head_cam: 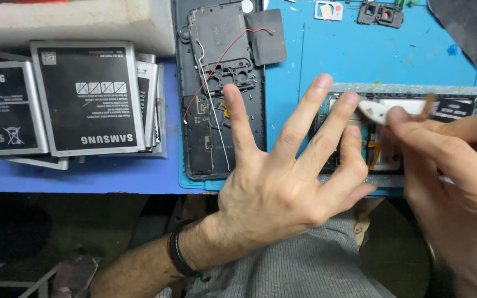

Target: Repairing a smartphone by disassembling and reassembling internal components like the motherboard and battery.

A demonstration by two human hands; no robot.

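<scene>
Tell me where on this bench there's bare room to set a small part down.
Bare blue mat lies between the black phone back cover and the dark pad, below the camera module. The mat's left is crowded with stacked batteries; both hands cover the open phone.

Left hand spread flat, fingers splayed; right hand pinched closed.
</scene>
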